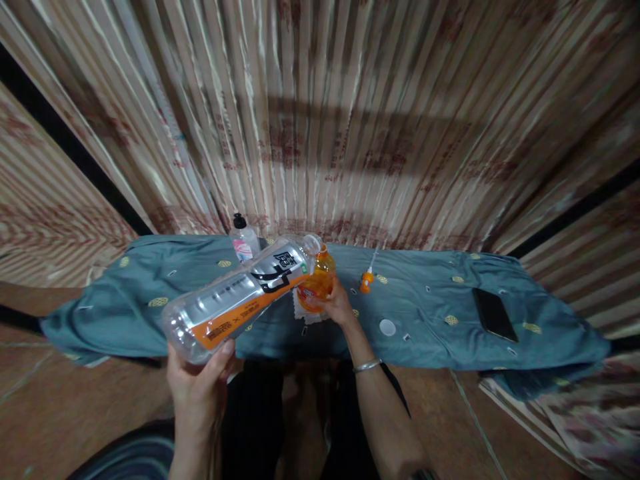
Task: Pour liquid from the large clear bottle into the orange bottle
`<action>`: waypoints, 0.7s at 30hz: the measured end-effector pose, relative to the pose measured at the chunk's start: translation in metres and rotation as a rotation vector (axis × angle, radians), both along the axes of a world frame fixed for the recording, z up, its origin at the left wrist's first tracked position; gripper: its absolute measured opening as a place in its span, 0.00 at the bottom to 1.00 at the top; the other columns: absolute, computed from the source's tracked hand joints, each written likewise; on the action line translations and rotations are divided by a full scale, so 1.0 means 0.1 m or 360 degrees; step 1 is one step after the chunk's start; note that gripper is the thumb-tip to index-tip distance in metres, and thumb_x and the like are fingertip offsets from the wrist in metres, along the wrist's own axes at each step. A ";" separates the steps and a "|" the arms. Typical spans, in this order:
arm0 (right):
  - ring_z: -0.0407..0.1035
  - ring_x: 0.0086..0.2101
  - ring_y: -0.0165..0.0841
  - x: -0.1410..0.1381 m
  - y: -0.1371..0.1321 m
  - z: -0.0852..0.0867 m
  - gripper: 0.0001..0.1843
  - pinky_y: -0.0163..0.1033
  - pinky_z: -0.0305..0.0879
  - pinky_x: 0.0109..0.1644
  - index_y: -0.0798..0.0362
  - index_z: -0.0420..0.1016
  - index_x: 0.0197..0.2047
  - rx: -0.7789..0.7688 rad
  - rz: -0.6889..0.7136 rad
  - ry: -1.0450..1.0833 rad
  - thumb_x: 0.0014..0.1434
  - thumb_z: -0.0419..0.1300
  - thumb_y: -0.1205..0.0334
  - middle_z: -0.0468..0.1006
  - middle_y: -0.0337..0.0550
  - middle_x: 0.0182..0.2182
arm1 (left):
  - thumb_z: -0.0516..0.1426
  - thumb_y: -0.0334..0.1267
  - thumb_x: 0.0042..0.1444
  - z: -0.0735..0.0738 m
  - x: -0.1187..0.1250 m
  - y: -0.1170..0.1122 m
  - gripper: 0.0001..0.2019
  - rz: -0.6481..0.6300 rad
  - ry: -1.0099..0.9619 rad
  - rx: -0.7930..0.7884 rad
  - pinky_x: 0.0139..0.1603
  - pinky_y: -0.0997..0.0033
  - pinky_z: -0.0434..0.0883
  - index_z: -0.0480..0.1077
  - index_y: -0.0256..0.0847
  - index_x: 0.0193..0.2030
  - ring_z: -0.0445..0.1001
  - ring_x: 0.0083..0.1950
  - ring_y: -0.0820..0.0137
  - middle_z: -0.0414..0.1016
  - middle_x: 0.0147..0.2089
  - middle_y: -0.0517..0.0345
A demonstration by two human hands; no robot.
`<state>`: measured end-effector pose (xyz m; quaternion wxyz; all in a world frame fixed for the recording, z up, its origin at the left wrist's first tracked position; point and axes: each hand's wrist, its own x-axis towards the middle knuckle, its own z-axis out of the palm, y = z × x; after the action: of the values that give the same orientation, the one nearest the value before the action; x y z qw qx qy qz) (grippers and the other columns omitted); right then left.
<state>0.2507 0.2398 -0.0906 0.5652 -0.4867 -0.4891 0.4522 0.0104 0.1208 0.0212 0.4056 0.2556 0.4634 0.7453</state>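
Observation:
My left hand (203, 373) is wrapped round the base of a large clear plastic bottle (245, 293) with a silver and orange label. The bottle is tilted, its uncapped mouth up at the right, close to the neck of a small orange bottle (317, 283). Whether the two mouths touch I cannot tell. Closed round the orange bottle's lower right side is my right hand (337, 303). A white cloth or paper (310, 317) lies beneath that bottle. Right of it, an orange pump top (367, 281) with a clear tube rests on the table.
The narrow table wears a green patterned cloth (425, 320). A clear bottle with a black cap (244, 239) stands at the back left. A round white cap (387, 327) lies right of my forearm, a dark phone (494, 313) farther right. Behind hangs a striped curtain (320, 133).

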 end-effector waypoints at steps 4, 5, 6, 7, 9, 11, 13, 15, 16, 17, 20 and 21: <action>0.83 0.59 0.54 0.01 0.02 0.00 0.45 0.62 0.76 0.72 0.47 0.76 0.56 0.0035 0.0032 0.0028 0.36 0.86 0.49 0.89 0.50 0.56 | 0.82 0.40 0.29 -0.10 -0.06 0.04 0.36 -0.0049 0.0030 0.0013 0.19 0.77 0.57 0.72 0.42 0.44 0.61 0.18 0.78 0.71 0.26 0.68; 0.84 0.58 0.54 0.01 0.03 -0.01 0.45 0.62 0.77 0.71 0.46 0.76 0.55 0.0042 0.0042 0.0048 0.36 0.86 0.48 0.89 0.49 0.55 | 0.83 0.40 0.29 -0.13 -0.08 0.05 0.36 -0.0063 0.0038 0.0015 0.18 0.78 0.56 0.71 0.42 0.45 0.61 0.18 0.78 0.71 0.26 0.68; 0.84 0.57 0.53 0.01 0.03 -0.02 0.45 0.62 0.78 0.70 0.46 0.76 0.55 0.0047 0.0044 0.0062 0.36 0.86 0.48 0.89 0.49 0.55 | 0.83 0.40 0.29 -0.16 -0.10 0.06 0.37 -0.0072 0.0046 0.0019 0.18 0.78 0.55 0.71 0.43 0.46 0.60 0.17 0.79 0.71 0.26 0.69; 0.84 0.57 0.53 0.01 0.03 -0.02 0.45 0.61 0.78 0.70 0.45 0.76 0.55 0.0047 0.0042 0.0065 0.36 0.87 0.48 0.90 0.48 0.54 | 0.83 0.39 0.29 -0.18 -0.12 0.07 0.38 -0.0073 0.0053 0.0023 0.18 0.78 0.54 0.71 0.43 0.47 0.60 0.17 0.79 0.71 0.26 0.69; 0.84 0.56 0.52 0.02 0.04 -0.04 0.45 0.62 0.78 0.69 0.45 0.76 0.55 0.0032 0.0022 0.0035 0.35 0.87 0.49 0.90 0.47 0.54 | 0.84 0.39 0.29 -0.22 -0.16 0.08 0.40 -0.0064 0.0060 0.0034 0.18 0.78 0.54 0.70 0.44 0.49 0.60 0.17 0.78 0.70 0.26 0.70; 0.84 0.56 0.52 0.04 0.04 -0.04 0.45 0.63 0.77 0.70 0.46 0.77 0.55 0.0013 -0.0002 -0.0005 0.35 0.87 0.51 0.90 0.47 0.54 | 0.84 0.38 0.28 -0.25 -0.18 0.08 0.41 -0.0055 0.0063 0.0030 0.19 0.78 0.56 0.70 0.43 0.50 0.62 0.18 0.78 0.71 0.26 0.70; 0.84 0.56 0.52 0.05 0.03 -0.02 0.45 0.63 0.77 0.70 0.46 0.77 0.55 0.0011 0.0004 -0.0004 0.34 0.87 0.52 0.90 0.46 0.53 | 0.84 0.38 0.28 -0.26 -0.18 0.08 0.41 -0.0041 0.0064 0.0013 0.19 0.78 0.58 0.71 0.43 0.49 0.64 0.18 0.77 0.73 0.28 0.68; 0.84 0.56 0.52 0.05 0.03 0.01 0.45 0.63 0.77 0.70 0.46 0.77 0.55 0.0025 0.0041 0.0043 0.34 0.87 0.53 0.90 0.46 0.53 | 0.84 0.38 0.28 -0.24 -0.17 0.07 0.40 -0.0029 0.0071 0.0001 0.20 0.77 0.60 0.71 0.43 0.48 0.64 0.19 0.77 0.73 0.28 0.68; 0.84 0.57 0.52 0.05 0.02 0.02 0.45 0.62 0.77 0.70 0.46 0.77 0.55 0.0031 0.0058 0.0068 0.34 0.87 0.53 0.90 0.46 0.54 | 0.84 0.38 0.28 -0.23 -0.15 0.07 0.40 -0.0019 0.0078 0.0001 0.20 0.76 0.61 0.71 0.43 0.47 0.64 0.19 0.76 0.73 0.28 0.68; 0.84 0.57 0.52 0.04 0.02 0.04 0.45 0.62 0.77 0.70 0.46 0.77 0.55 0.0032 0.0070 0.0086 0.34 0.87 0.54 0.90 0.47 0.54 | 0.83 0.38 0.28 -0.21 -0.14 0.06 0.39 -0.0001 0.0087 0.0006 0.21 0.76 0.62 0.71 0.43 0.47 0.65 0.20 0.76 0.73 0.28 0.68; 0.84 0.58 0.52 0.04 0.01 0.06 0.46 0.60 0.77 0.70 0.46 0.76 0.56 0.0006 0.0056 0.0060 0.35 0.87 0.54 0.89 0.47 0.55 | 0.83 0.39 0.28 -0.18 -0.10 0.05 0.40 0.0067 0.0124 0.0007 0.20 0.77 0.61 0.72 0.44 0.50 0.66 0.21 0.75 0.75 0.31 0.66; 0.84 0.58 0.52 0.04 0.01 0.06 0.46 0.60 0.77 0.70 0.46 0.76 0.56 -0.0009 0.0045 0.0037 0.35 0.87 0.54 0.89 0.47 0.55 | 0.82 0.38 0.28 -0.18 -0.10 0.04 0.40 0.0085 0.0142 0.0008 0.20 0.77 0.60 0.73 0.44 0.50 0.66 0.22 0.75 0.75 0.31 0.66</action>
<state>0.2547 0.2410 -0.0851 0.5630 -0.4761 -0.4879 0.4672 0.0001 0.1250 0.0036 0.3639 0.2773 0.4858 0.7448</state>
